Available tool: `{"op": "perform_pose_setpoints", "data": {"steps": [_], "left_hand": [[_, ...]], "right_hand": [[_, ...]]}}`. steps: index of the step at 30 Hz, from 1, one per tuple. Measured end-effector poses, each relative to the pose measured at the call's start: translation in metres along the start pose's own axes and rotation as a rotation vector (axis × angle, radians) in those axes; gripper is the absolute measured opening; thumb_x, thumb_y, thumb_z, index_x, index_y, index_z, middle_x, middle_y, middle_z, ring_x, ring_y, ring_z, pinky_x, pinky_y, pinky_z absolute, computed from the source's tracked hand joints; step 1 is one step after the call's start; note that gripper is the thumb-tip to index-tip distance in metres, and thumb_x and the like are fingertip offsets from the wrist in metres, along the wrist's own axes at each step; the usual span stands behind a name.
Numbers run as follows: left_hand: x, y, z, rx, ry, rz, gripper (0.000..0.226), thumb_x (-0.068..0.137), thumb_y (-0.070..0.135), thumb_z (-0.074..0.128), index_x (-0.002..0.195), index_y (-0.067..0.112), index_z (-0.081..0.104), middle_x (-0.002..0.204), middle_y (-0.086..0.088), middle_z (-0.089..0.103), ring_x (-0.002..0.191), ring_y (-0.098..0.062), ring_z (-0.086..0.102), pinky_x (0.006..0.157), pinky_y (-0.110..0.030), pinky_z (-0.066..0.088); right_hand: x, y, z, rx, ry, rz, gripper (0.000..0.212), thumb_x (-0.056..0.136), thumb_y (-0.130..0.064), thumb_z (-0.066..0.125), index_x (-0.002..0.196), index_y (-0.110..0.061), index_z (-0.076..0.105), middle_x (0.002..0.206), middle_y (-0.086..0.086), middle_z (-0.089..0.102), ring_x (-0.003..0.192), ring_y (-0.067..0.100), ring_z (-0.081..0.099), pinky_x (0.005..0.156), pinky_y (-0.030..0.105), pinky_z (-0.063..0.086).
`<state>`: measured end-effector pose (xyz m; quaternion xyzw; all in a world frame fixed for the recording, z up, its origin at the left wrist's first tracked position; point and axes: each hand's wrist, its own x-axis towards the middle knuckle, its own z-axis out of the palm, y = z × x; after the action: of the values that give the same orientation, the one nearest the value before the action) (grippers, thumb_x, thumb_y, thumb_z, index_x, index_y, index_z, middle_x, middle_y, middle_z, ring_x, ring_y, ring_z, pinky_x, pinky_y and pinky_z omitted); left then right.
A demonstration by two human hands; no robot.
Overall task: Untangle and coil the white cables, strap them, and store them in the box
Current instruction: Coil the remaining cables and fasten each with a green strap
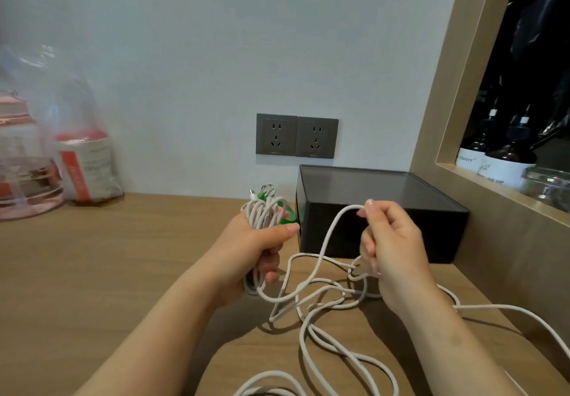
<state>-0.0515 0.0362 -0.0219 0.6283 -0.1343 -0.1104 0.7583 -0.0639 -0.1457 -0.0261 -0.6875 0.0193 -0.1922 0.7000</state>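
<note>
My left hand (260, 246) grips a coiled bundle of white cable (262, 213) upright above the wooden desk, with a green strap (285, 210) showing behind the coil. From the bundle's lower end a loose white cable (324, 300) runs in tangled loops across the desk. My right hand (391, 247) pinches a raised loop of that cable between thumb and fingertips, in front of the dark box (379, 210). The box stands against the wall with its lid on.
Two wall sockets (296, 136) sit above the box. A clear plastic bag with red-and-white packages (84, 164) stands at the far left. On the right, a wooden-framed shelf (462, 176) holds dark bottles and a glass jar. Cable trails off the desk's right edge.
</note>
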Motion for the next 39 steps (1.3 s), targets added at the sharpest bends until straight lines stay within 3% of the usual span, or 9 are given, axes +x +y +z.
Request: {"op": "perform_pose_setpoints", "data": {"steps": [3,7,14,17,23,26,29,33,39], "left_hand": [[0.002,-0.002,0.000,-0.099,0.046,-0.005,0.021,0.082,0.009,0.065,0.093,0.010,0.047,0.053,0.001,0.040,0.038,-0.008,0.029,0.035,-0.019,0.035],[-0.003,0.000,0.000,0.239,-0.047,-0.061,0.046,0.063,0.021,0.078,0.097,0.009,0.049,0.050,0.005,0.043,0.038,-0.008,0.036,0.038,-0.021,0.037],[-0.005,-0.003,0.009,0.838,-0.061,0.022,0.025,0.070,0.023,0.080,0.076,0.023,0.055,0.072,0.002,0.061,0.070,-0.014,0.059,0.069,-0.028,0.051],[-0.005,-0.004,0.009,0.897,-0.061,-0.022,0.012,0.077,0.026,0.074,0.077,0.022,0.062,0.074,0.002,0.065,0.070,-0.010,0.061,0.067,-0.022,0.050],[-0.001,-0.008,0.003,0.677,0.032,-0.059,0.022,0.082,0.024,0.070,0.065,0.018,0.057,0.052,0.006,0.052,0.048,-0.007,0.049,0.053,-0.021,0.043],[0.002,-0.007,0.002,0.549,0.142,-0.002,0.019,0.087,0.028,0.064,0.072,0.017,0.060,0.056,0.004,0.055,0.055,-0.010,0.053,0.057,-0.020,0.047],[0.004,-0.008,-0.001,0.446,0.228,0.053,0.014,0.089,0.032,0.060,0.083,0.020,0.061,0.077,-0.001,0.061,0.073,-0.016,0.057,0.074,-0.030,0.051],[0.004,-0.007,-0.002,0.267,0.235,0.056,0.015,0.091,0.030,0.056,0.091,0.016,0.062,0.083,-0.008,0.067,0.079,-0.023,0.064,0.075,-0.039,0.055],[0.005,-0.004,0.001,-0.174,0.233,0.017,0.030,0.094,0.024,0.053,0.066,0.012,0.048,0.045,0.001,0.044,0.037,-0.011,0.045,0.040,-0.025,0.045]], "right_hand": [[-0.006,0.002,0.010,-0.212,-0.106,-0.085,0.019,0.092,-0.031,0.050,0.083,-0.019,0.063,0.055,-0.006,0.047,0.047,0.003,0.041,0.044,0.016,0.033],[-0.004,0.004,0.011,-0.320,-0.023,-0.163,0.024,0.091,-0.034,0.051,0.077,-0.018,0.059,0.062,-0.002,0.051,0.059,0.008,0.047,0.054,0.022,0.040],[-0.004,0.005,0.010,-0.235,0.032,-0.226,0.023,0.092,-0.032,0.049,0.075,-0.020,0.057,0.048,-0.007,0.048,0.045,0.002,0.046,0.043,0.011,0.038],[-0.005,0.004,0.011,-0.212,0.018,-0.246,0.022,0.093,-0.033,0.047,0.076,-0.021,0.056,0.047,-0.007,0.051,0.043,0.004,0.047,0.042,0.010,0.038],[-0.007,0.001,0.010,-0.137,-0.010,-0.248,0.019,0.093,-0.029,0.047,0.079,-0.020,0.058,0.048,-0.006,0.052,0.042,0.004,0.046,0.041,0.012,0.038],[-0.005,0.002,0.009,-0.128,-0.006,-0.238,0.017,0.091,-0.029,0.051,0.079,-0.021,0.061,0.050,-0.006,0.050,0.044,0.004,0.046,0.042,0.011,0.038],[-0.004,0.004,0.009,-0.176,0.018,-0.282,0.013,0.089,-0.030,0.055,0.078,-0.026,0.061,0.057,-0.007,0.053,0.052,0.002,0.050,0.047,0.012,0.041],[-0.005,0.003,0.006,-0.269,0.038,-0.407,0.016,0.087,-0.024,0.059,0.075,-0.035,0.058,0.067,-0.013,0.057,0.071,-0.006,0.055,0.054,0.006,0.044],[-0.004,0.005,0.002,-0.443,0.108,-0.476,0.025,0.089,-0.019,0.058,0.076,-0.039,0.053,0.070,-0.012,0.056,0.072,-0.005,0.053,0.053,0.009,0.044]]}}
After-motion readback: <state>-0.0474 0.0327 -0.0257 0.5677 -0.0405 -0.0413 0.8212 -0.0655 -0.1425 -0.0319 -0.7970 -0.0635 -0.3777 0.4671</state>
